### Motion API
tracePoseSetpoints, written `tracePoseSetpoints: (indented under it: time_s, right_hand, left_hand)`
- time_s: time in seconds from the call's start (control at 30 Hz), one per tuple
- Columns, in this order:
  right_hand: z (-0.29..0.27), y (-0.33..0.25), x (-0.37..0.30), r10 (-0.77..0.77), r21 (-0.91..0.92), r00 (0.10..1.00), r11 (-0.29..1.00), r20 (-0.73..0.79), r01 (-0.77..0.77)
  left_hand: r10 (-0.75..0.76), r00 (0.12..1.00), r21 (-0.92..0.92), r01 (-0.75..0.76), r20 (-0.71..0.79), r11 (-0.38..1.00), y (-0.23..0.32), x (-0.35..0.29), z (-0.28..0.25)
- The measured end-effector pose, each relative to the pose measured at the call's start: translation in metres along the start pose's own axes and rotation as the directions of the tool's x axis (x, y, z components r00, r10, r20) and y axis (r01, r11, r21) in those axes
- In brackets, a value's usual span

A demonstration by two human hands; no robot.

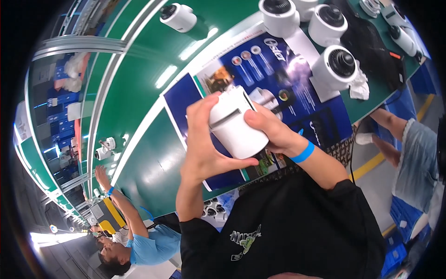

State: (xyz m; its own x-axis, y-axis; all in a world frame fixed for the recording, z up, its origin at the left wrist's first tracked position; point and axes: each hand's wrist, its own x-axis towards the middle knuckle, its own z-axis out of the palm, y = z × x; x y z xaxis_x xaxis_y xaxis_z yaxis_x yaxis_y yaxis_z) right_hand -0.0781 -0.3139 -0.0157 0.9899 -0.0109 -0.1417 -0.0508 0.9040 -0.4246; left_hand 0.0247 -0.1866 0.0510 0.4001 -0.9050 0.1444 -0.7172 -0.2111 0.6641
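Observation:
Both my hands hold up a white, rounded cylindrical housing (239,132) with a dark slot across its side, tilted above the blue printed sheet. My left hand (200,144) wraps it from the left, fingers at its upper end and thumb under its lower end. On the other side, my right hand (274,128) grips it, thumb pressed near the slot; a blue band circles that wrist. Beneath them, the blue printed sheet (325,114) lies on the green table. Nearest on the right stands a white unit with a black ribbed top (327,76), beside a crumpled white tissue (359,87).
More white units with black tops (282,25) stand at the back right, and one (179,19) is at the far left. Black fabric (371,46) covers the table's right side. A co-worker in blue (153,246) reaches over the table at lower left; another person's legs (409,158) are at right.

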Motion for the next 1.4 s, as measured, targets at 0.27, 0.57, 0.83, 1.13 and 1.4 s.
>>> tracePoseSetpoints:
  time_s: [0.27,0.57,0.83,1.13,1.4]
  right_hand:
    - [-0.030,0.018,0.048,-0.123,-0.503,0.979,0.864,-0.161,0.026]
    - [-0.070,0.021,0.031,-0.199,-0.712,0.977,0.696,-0.072,0.089]
    - [-0.071,0.017,0.034,-0.162,-0.658,0.984,0.749,-0.067,0.078]
    - [-0.068,0.015,0.034,-0.136,-0.625,0.986,0.779,-0.096,0.047]
    - [-0.072,0.014,0.036,-0.167,-0.670,0.986,0.734,-0.018,0.112]
  left_hand:
    - [-0.071,0.997,0.109,0.066,0.036,0.992,-0.071,0.020,-0.035]
    - [-0.505,0.861,0.577,0.385,0.055,0.720,-0.259,0.108,-0.163]
    - [-0.689,0.718,0.417,0.600,0.094,0.683,-0.335,0.152,-0.173]
    - [-0.716,0.686,0.607,0.516,0.131,0.605,-0.353,0.162,-0.169]
    - [-0.480,0.864,0.611,0.299,0.154,0.733,-0.300,0.163,-0.194]
